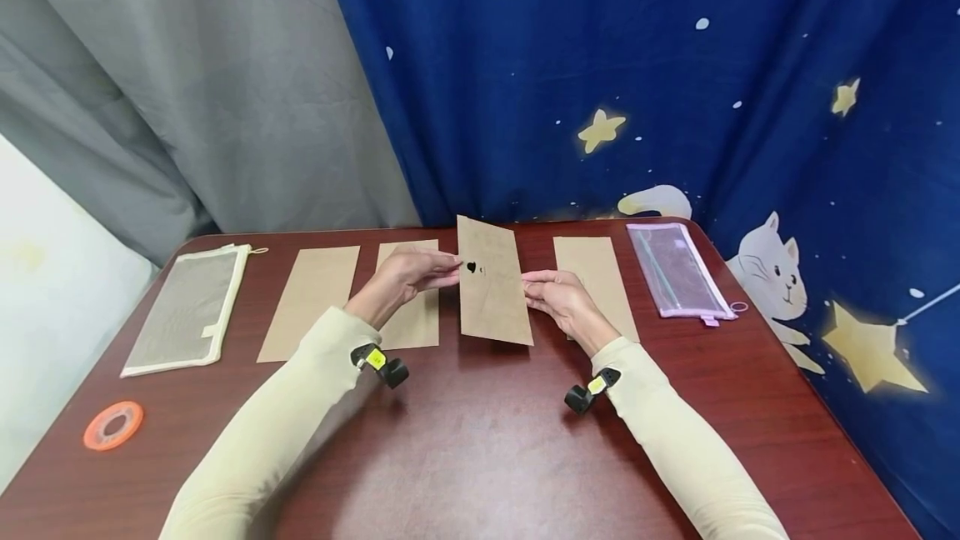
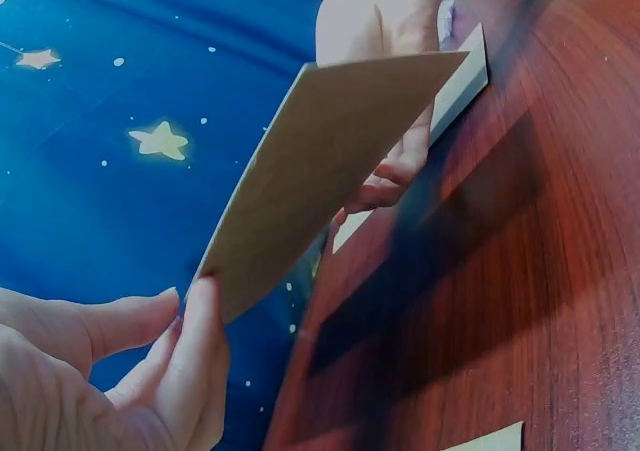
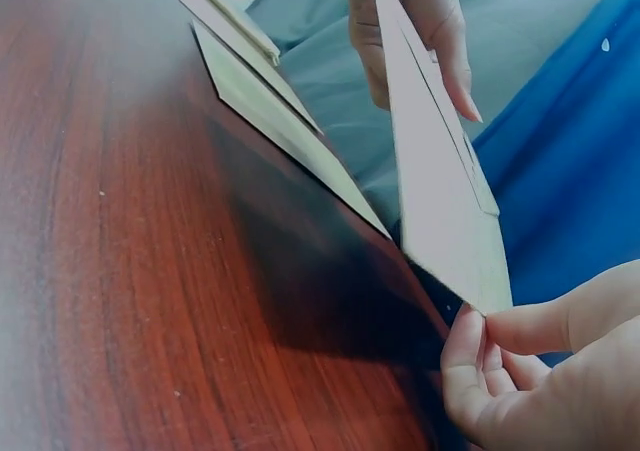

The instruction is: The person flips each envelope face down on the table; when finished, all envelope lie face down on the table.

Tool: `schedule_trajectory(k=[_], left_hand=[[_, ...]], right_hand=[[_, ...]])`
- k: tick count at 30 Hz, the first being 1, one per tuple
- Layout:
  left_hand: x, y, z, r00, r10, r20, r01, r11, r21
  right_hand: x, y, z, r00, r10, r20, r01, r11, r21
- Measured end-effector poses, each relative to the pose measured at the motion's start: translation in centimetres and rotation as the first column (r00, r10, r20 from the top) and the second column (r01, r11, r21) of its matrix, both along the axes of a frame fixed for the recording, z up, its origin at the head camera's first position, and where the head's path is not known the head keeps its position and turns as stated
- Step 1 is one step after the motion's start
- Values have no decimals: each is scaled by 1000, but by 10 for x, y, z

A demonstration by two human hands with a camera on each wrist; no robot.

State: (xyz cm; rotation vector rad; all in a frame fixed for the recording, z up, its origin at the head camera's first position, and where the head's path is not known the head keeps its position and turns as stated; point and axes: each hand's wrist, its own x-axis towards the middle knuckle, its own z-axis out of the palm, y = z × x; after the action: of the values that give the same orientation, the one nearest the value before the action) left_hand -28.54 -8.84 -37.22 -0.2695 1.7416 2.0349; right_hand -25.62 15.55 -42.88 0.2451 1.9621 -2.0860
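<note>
A brown kraft paper envelope (image 1: 495, 294) is held up off the table, tilted, with a small black mark on its face. My left hand (image 1: 412, 269) pinches its left edge between thumb and fingers; the left wrist view shows this left hand (image 2: 150, 371) at the envelope's edge (image 2: 310, 171). On the opposite edge, my right hand (image 1: 564, 298) grips with thumb and fingertips, also visible as the right hand (image 3: 550, 356) in the right wrist view. Beneath the left hand lies another brown paper piece (image 1: 408, 323), partly covered. One more brown paper piece (image 1: 600, 273) lies beside the right hand.
Farther left are a brown paper piece (image 1: 307, 307), a white mesh zipper pouch (image 1: 187, 307) and an orange tape roll (image 1: 113, 426). A purple mesh zipper pouch (image 1: 678, 269) lies at the right. Curtains (image 1: 525, 65) hang behind the table (image 1: 480, 457).
</note>
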Motion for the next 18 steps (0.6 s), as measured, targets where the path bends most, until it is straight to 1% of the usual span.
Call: schedule_trajectory(k=[3,5,6,7,8,9,10,11,12,13,14,15,16,17,18], left_hand=[[0,3,4,1000,-10,-20,9,1000,-16],[0,4,7,999,-12,-38,11,1000,-24],[1,5,8,999,-13,-50,12,1000,-29],[1,6,9,998,-11,-61,9,999,-32],[1,7,11,997,-12,-70,9,999,-36],[1,7,12,997,-12,-78,9,999,-40],[1,8,13,996,-11,-85,7,999,-44],[1,9,13,996,-12,-87,7,999,-50],[1,9,14,996,-12,-90,6,998,-56],[2,10,14,996,-9,-92,4,998,-64],[2,10,15,996,-7,-93,0,997,-76],[2,10,15,995,-2,-95,-6,996,-86],[3,11,15,995,3,-98,-12,996,-93],[3,11,16,995,5,-103,-15,995,-98],[3,12,17,994,7,-110,-18,995,-100]], right_hand=[[0,3,2,1000,-3,-16,3,1000,0],[0,4,5,999,-1,-36,2,1000,29],[1,5,6,998,0,-61,4,998,58],[2,4,8,996,-8,-91,18,994,107],[3,3,10,990,-18,-138,43,983,180],[6,0,13,978,-20,-208,78,959,274],[9,-4,17,961,-18,-274,121,924,363],[13,-9,22,941,-9,-338,166,883,440],[18,-17,27,918,17,-397,205,836,509],[24,-25,34,894,51,-445,239,787,569],[30,-34,40,868,99,-487,258,748,612],[36,-43,47,844,155,-514,258,723,641],[42,-53,54,826,211,-522,242,704,668],[47,-61,60,806,268,-528,237,671,702],[50,-69,64,785,318,-532,250,622,742]])
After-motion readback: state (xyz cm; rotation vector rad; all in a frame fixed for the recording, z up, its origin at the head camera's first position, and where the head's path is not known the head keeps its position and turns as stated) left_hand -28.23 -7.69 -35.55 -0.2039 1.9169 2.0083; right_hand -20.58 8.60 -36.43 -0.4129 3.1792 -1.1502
